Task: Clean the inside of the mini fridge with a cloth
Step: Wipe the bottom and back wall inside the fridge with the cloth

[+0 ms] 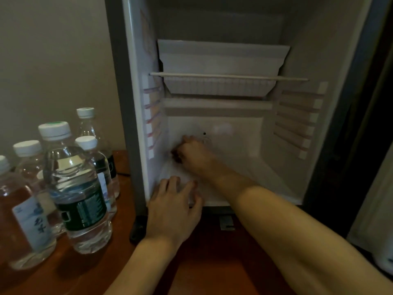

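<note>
Right hand (pixel 192 153) is deep in the mini fridge (pixel 302 171), low on the left side of the floor, fingers curled down onto a white cloth (pixel 180 174). The cloth is hard to separate from the white liner, so its edges are unclear; it looks bunched under the right fingers and spreads forward toward the front lip. Something dark shows at the right fingertips, can't tell what.

Left hand (pixel 175 206) sits at the front left corner of the fridge floor, fingers spread and mostly straight, resting flat on the near edge of the cloth and the lip. It grips nothing.

Both forearms are bare; the right one crosses in from lower right.

Inside the fridge: a small dark dot (pixel 204 133) on the back wall just above the right hand, ribbed shelf slots on both side walls, a white wire shelf (pixel 228 77) across the middle, and a white tray-like compartment (pixel 222 58) above it.

The fridge stands on a brown wooden surface (pixel 212 262). To its left is a cluster of clear water bottles (pixel 74 184) with white caps, upright, close together, against a plain wall (pixel 53 60).
</note>
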